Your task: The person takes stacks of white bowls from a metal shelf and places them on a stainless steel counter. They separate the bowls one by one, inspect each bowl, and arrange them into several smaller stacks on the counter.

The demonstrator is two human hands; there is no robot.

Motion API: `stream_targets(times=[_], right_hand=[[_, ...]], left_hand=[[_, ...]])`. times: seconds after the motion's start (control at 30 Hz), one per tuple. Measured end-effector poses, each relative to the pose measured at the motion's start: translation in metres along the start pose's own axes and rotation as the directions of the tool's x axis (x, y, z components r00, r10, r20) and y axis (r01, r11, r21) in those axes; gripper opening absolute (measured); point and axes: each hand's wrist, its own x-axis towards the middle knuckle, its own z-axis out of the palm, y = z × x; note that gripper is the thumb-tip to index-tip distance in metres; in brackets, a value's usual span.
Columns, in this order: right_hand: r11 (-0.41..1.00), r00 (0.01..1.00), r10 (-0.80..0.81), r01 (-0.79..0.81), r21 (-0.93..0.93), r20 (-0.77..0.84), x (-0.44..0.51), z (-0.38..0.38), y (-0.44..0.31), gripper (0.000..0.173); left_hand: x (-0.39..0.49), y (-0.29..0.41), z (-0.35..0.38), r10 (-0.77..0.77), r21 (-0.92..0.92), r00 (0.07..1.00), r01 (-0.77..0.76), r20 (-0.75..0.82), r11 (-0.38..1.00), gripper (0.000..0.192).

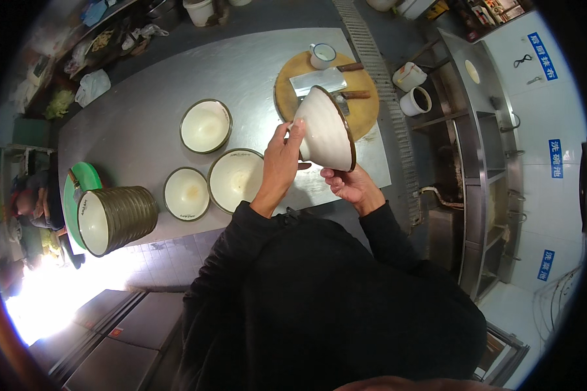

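Observation:
A large white ceramic bowl with a dark rim (325, 132) is held up on its side above the steel table (142, 88). My left hand (283, 154) grips it near its foot, the thumb on the outer wall. Fingers of my right hand (349, 185) hold its rim from below. Three similar bowls lie open side up on the table: one at the back (206, 126), one at the front (187, 194), and a larger one (236, 178) partly behind my left hand. Farther left is a tall nested stack of bowls (120, 217), tipped in view.
A round wooden chopping board (288, 73) at the back right bears two cleavers (318, 81) and an enamel mug (323, 55). A green round tray or lid (85, 176) lies by the stack. Steel sinks (491, 141) line the right wall. A person (41, 200) is at far left.

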Motion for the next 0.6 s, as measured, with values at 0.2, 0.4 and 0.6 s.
stream_targets(times=[0.2, 0.4, 0.6], right_hand=[[0.997, 0.998, 0.067, -0.067, -0.035, 0.017, 0.001, 0.002, -0.002, 0.025], [0.982, 0.996, 0.002, -0.019, -0.19, -0.086, -0.005, 0.021, 0.0, 0.037], [0.965, 0.975, -0.154, 0.114, -0.234, -0.16, -0.007, 0.035, 0.005, 0.042]], left_hand=[[0.007, 0.002, -0.001, -0.014, 0.102, 0.998, 0.021, -0.064, 0.995, 0.07], [0.016, -0.009, -0.005, -0.03, -0.002, 0.998, 0.029, -0.057, 1.0, 0.074], [0.015, -0.021, -0.005, -0.06, -0.085, 0.995, 0.054, -0.074, 0.995, 0.076]])
